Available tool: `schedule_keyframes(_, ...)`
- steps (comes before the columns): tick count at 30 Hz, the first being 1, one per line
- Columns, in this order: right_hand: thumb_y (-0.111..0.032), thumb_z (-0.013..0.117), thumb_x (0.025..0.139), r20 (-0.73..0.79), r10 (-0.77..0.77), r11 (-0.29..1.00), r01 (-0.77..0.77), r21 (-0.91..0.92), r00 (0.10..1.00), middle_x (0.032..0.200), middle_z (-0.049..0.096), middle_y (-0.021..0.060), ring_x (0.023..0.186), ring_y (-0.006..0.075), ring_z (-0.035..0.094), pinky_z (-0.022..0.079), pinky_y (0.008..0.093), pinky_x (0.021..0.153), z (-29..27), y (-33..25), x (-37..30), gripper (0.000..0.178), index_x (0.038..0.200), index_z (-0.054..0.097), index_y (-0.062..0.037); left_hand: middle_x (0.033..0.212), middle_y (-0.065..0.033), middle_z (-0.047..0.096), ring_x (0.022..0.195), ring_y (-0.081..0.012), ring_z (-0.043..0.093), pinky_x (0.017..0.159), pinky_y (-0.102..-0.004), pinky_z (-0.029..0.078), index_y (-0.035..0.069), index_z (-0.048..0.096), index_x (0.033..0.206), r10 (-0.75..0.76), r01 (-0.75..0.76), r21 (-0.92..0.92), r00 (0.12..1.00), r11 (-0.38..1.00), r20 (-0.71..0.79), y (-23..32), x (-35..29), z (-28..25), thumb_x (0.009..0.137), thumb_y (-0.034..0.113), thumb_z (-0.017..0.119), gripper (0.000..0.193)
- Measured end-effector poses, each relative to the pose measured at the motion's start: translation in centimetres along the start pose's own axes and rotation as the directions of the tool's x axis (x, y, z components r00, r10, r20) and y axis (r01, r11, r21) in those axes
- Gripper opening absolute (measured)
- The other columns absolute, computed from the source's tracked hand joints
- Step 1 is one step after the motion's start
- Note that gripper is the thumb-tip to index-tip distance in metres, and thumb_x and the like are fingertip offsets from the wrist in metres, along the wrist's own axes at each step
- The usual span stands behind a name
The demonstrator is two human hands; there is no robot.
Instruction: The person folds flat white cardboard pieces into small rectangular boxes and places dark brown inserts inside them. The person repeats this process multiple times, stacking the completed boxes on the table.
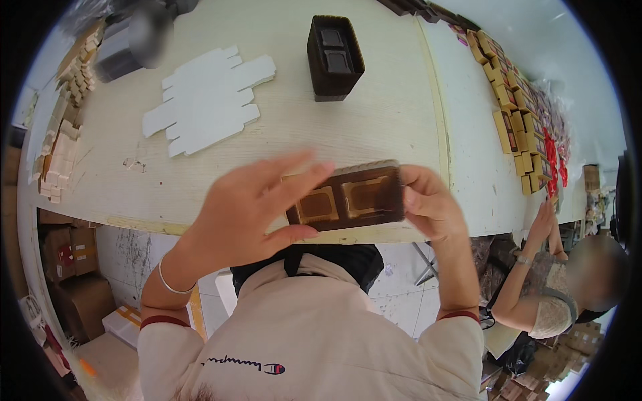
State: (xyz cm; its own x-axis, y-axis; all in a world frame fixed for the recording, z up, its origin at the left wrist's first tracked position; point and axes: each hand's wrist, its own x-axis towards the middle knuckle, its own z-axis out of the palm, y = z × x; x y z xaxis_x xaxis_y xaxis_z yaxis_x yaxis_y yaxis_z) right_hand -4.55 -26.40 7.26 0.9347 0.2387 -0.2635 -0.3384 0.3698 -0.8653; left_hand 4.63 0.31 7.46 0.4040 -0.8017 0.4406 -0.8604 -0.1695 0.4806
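A dark brown plastic tray [366, 195] with two square hollows is tilted above the table's near edge. My right hand [433, 204] grips its right end, fingers behind and thumb at the side. My left hand [251, 207] is spread around the tray's left end, fingers over the top edge and thumb by the lower edge. Some of its fingers are smeared by motion, and whether it touches the tray is unclear. Farther off stands a tall stack of the same brown trays [336, 63]. Left of the stack, a white flat cardboard box blank [208, 101] lies on the table.
Folded cardboard pieces [63, 144] are piled along the left edge, near a grey cylindrical object [127, 47]. Rows of small yellow-brown boxes [521, 110] line the right side, beside red and clear wrapping [555, 150]. A co-worker [552, 287] sits at the right.
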Motion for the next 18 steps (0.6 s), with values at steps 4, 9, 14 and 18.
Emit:
schedule_keyframes(4, -0.034, 0.064, 0.093, -0.033, 0.131, 0.944, -0.115, 0.310, 0.991, 0.087, 0.061, 0.0017, 0.064, 0.0070, 0.047, 0.040, 0.0199, 0.061, -0.5, 3.9, 0.0, 0.036, 0.106, 0.060, -0.0008, 0.110, -0.0133, 0.063, 0.087, -0.0294, 0.059, 0.074, -0.0362, 0.049, 0.005, 0.056, 0.127, -0.098, 0.115, -0.075, 0.975, 0.991, 0.198, 0.2, -0.7, 1.5, 0.074, 0.023, 0.077, 0.061)
schedule_keyframes(9, -0.036, 0.057, 0.096, -0.135, 0.085, 0.918, -0.025, 0.396, 0.987, 0.088, 0.061, 0.0039, 0.064, 0.0097, 0.048, 0.040, 0.0215, 0.060, 0.0, 5.3, 0.1, 0.036, 0.107, 0.059, -0.0014, 0.104, -0.0136, 0.062, 0.088, -0.0313, 0.058, 0.077, -0.0368, 0.047, 0.006, 0.055, 0.129, -0.140, 0.183, -0.185, 0.965, 0.966, 0.223, -0.3, -0.2, 1.1, 0.074, 0.022, 0.075, 0.060)
schedule_keyframes(14, -0.033, 0.054, 0.098, -0.221, -0.002, 0.991, 0.032, 0.132, 0.975, 0.087, 0.058, 0.0039, 0.066, 0.0110, 0.048, 0.041, 0.0231, 0.061, 0.5, 4.4, 0.3, 0.037, 0.119, 0.057, -0.0020, 0.098, -0.0135, 0.061, 0.087, -0.0308, 0.057, 0.076, -0.0369, 0.046, 0.007, 0.055, 0.129, -0.279, 0.328, -0.176, 0.926, 0.928, 0.255, -1.4, 0.0, 1.7, 0.075, 0.019, 0.074, 0.058)
schedule_keyframes(18, -0.019, 0.063, 0.093, -0.247, -0.335, 0.830, 0.162, -0.533, 0.909, 0.084, 0.054, 0.0029, 0.073, 0.0111, 0.050, 0.041, 0.0234, 0.066, 1.4, 3.9, -0.1, 0.044, 0.133, 0.051, -0.0059, 0.094, -0.0122, 0.060, 0.083, -0.0293, 0.056, 0.075, -0.0373, 0.046, 0.006, 0.056, 0.127, -0.273, 0.317, -0.138, 0.924, 0.938, 0.266, -1.8, 0.4, 1.8, 0.075, 0.017, 0.073, 0.056)
